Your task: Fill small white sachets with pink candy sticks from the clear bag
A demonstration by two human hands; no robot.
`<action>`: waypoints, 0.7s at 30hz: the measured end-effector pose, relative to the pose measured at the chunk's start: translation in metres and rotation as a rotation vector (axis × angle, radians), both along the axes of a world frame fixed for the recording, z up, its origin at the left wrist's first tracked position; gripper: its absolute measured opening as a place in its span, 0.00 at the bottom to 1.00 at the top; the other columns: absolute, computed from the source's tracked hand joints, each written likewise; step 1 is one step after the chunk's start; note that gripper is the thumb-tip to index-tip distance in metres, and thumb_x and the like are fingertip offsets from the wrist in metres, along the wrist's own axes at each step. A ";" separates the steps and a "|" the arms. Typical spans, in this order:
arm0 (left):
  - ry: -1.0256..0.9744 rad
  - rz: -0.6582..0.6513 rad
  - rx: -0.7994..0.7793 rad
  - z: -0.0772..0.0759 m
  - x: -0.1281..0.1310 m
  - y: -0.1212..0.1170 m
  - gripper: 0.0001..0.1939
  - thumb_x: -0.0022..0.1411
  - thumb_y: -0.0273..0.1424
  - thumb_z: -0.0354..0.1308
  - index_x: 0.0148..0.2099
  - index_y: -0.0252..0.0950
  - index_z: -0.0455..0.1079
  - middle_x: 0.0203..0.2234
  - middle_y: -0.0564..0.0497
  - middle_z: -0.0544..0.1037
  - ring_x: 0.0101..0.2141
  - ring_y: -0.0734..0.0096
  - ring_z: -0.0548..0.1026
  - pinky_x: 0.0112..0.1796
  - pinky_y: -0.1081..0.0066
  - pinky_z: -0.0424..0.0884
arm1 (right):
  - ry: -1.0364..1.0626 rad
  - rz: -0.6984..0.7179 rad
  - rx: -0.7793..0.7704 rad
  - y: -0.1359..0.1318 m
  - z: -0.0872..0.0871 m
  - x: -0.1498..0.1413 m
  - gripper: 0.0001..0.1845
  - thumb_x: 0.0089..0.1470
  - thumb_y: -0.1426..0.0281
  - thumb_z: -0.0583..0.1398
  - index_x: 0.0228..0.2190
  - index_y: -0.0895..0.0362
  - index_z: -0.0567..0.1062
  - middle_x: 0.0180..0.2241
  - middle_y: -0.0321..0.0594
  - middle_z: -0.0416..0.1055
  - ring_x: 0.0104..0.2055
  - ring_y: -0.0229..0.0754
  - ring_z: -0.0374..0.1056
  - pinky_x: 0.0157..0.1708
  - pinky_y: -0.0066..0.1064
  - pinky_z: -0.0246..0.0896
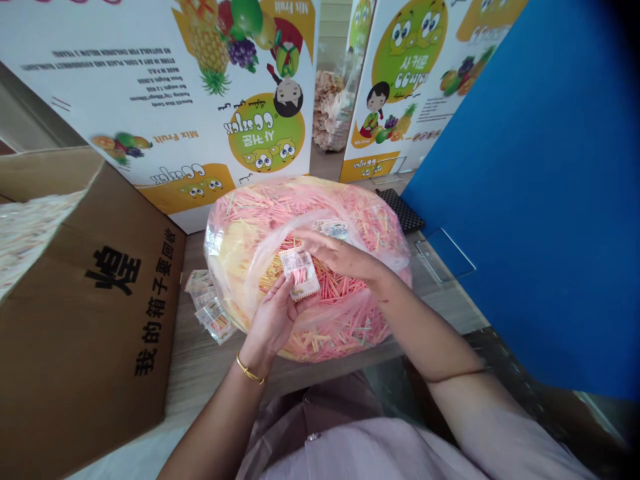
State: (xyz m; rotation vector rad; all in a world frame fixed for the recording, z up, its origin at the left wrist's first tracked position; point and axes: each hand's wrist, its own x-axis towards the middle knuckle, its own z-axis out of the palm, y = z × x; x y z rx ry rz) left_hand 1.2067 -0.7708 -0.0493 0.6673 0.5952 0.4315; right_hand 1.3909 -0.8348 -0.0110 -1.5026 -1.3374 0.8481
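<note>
A large clear plastic bag (320, 327) packed with loose pink and yellow candy sticks fills the middle of the view. My left hand (270, 317), with a gold bracelet at the wrist, is palm up in front of the bag and pinches a small printed packet (300, 272). My right hand (343, 257) reaches across from the right, its flat fingers above that packet. Another small packet (331, 229) lies on the bag just beyond those fingers. Several similar packets (210, 308) are stacked against the bag's left side.
A brown cardboard box (95, 313) with black Chinese print stands at the left, holding pale packets. Printed fruit-candy cartons (165, 87) rise behind the bag. A blue board (525, 187) fills the right, with a black mesh pad (400, 210) near it. The wooden table (200, 373) lies beneath.
</note>
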 end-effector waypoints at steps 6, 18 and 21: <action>0.003 -0.098 0.077 0.000 0.000 -0.004 0.22 0.58 0.31 0.72 0.55 0.41 0.76 0.49 0.49 0.82 0.45 0.65 0.81 0.49 0.62 0.79 | 0.031 -0.035 -0.017 0.002 -0.006 -0.001 0.22 0.64 0.56 0.60 0.55 0.53 0.75 0.57 0.45 0.75 0.59 0.47 0.72 0.59 0.40 0.66; 0.025 -0.106 0.407 0.006 -0.008 -0.012 0.20 0.63 0.39 0.67 0.55 0.40 0.75 0.51 0.48 0.81 0.51 0.60 0.78 0.54 0.64 0.73 | -0.078 0.058 -0.071 -0.002 -0.001 -0.017 0.11 0.61 0.65 0.60 0.43 0.56 0.78 0.40 0.38 0.78 0.41 0.41 0.73 0.42 0.31 0.66; 0.125 0.022 0.630 0.011 -0.028 -0.023 0.17 0.66 0.39 0.65 0.54 0.39 0.75 0.49 0.46 0.82 0.50 0.60 0.78 0.54 0.66 0.71 | -0.013 0.029 -0.048 -0.007 0.002 -0.025 0.16 0.63 0.59 0.60 0.47 0.55 0.76 0.39 0.38 0.79 0.38 0.41 0.75 0.41 0.33 0.67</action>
